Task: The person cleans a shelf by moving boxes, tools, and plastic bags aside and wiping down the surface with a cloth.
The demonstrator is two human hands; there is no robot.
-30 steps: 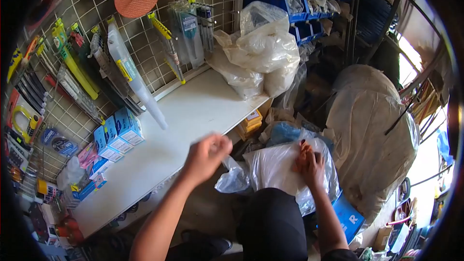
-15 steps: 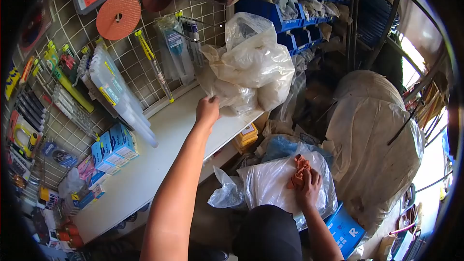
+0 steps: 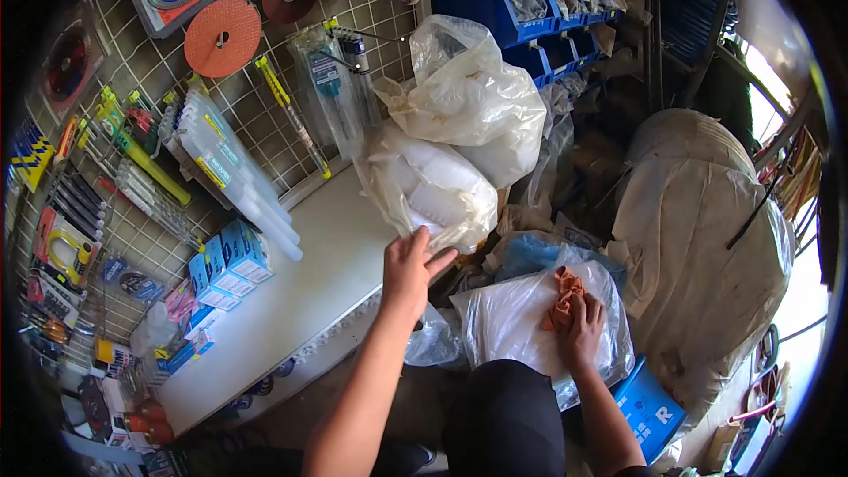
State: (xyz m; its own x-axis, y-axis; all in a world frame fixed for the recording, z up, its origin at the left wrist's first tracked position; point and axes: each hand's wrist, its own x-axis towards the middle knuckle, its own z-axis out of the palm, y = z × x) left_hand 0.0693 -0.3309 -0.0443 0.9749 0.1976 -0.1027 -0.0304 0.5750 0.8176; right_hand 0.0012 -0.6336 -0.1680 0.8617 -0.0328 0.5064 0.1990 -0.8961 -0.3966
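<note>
My left hand (image 3: 409,268) is at the front edge of the white shelf (image 3: 300,300), fingers spread, touching the bottom of a clear plastic bag of white items (image 3: 433,190) that leans over the shelf edge. My right hand (image 3: 583,318) presses an orange cloth (image 3: 564,296) against a white plastic bag (image 3: 521,318) resting on my lap. A second, bigger white plastic bag (image 3: 473,93) sits behind on the shelf.
A wire grid wall (image 3: 159,141) holds packaged drill bits, discs and tools. Blue boxes (image 3: 225,261) stand on the shelf's left. Blue bins (image 3: 539,26) line shelves at the back. A large covered bundle (image 3: 698,230) is at right, a blue box (image 3: 649,406) by my knee.
My left hand reached up to the clear bag on the shelf, then drew back toward the front edge, pulling that bag forward. My right hand stayed on the orange cloth.
</note>
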